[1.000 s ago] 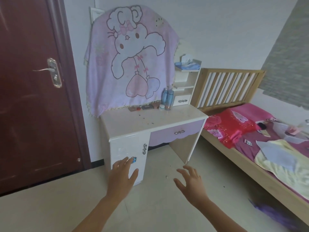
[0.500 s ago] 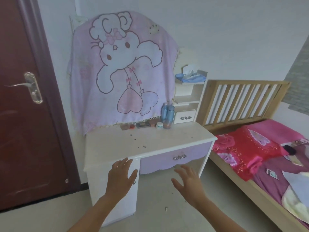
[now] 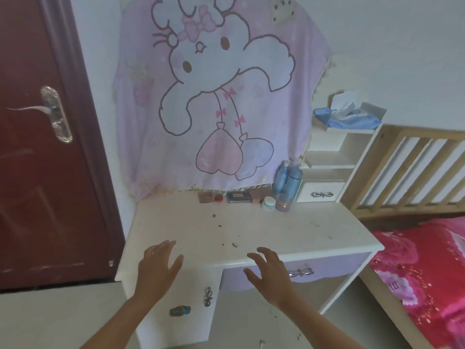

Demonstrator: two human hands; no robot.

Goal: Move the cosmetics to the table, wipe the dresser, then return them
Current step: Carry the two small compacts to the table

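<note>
Hovering open-palmed at the dresser (image 3: 276, 235) front edge: left hand (image 3: 159, 270), right hand (image 3: 271, 275).

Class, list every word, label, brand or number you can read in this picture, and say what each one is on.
No text here is legible.
blue bottles: labels, if any, too blurred to read.
white jar and dark compact: too small to read.
red bedcover: a dark mark, too blurred to read.

Count on bench (image 3: 264, 238): blue bottles (image 3: 281, 176) 2; white jar (image 3: 268, 203) 1; small red pot (image 3: 219, 197) 1; clear tumbler (image 3: 283, 203) 1; flat cases (image 3: 237, 196) 3. Tissue pack (image 3: 348, 118) on shelf (image 3: 327, 159): 1. Hands 2: left hand (image 3: 158, 269), right hand (image 3: 273, 277).
</note>
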